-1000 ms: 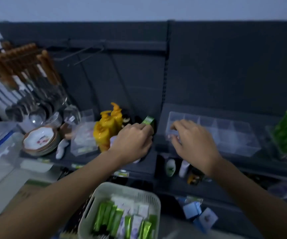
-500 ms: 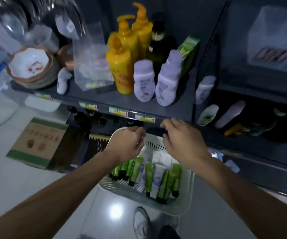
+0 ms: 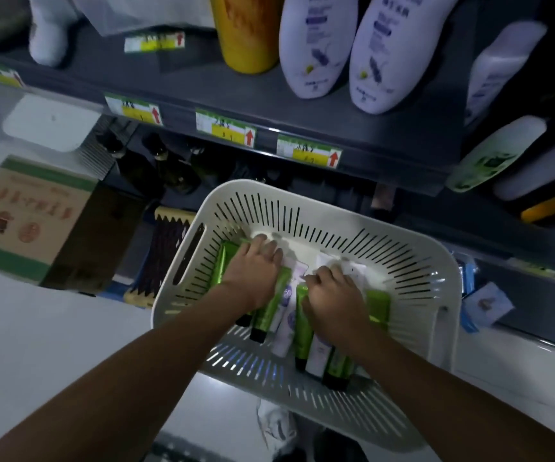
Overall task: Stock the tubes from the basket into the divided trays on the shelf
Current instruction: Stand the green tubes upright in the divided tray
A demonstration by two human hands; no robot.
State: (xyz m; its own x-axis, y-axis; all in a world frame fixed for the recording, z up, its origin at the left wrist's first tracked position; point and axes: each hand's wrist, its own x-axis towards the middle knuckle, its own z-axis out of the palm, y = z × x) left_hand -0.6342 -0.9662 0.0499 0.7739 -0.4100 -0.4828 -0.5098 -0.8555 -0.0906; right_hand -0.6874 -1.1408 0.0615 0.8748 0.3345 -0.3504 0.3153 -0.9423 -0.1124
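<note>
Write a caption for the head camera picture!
Left hand and right hand reach among tubes in a white basket below a shelf.

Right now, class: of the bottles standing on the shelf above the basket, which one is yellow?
The yellow bottle, standing directly left of the two white bottles with purple print. It alone is yellow; its neighbours are white.

Plastics, painted shelf, cardboard

Under my fingers (image 3: 262, 244) the green tubes (image 3: 271, 305) look smooth and glossy; the slotted white basket (image 3: 302, 208) is matt plastic, the grey shelf (image 3: 269, 95) above it matt, the box (image 3: 26, 215) left of it dull cardboard.
</note>
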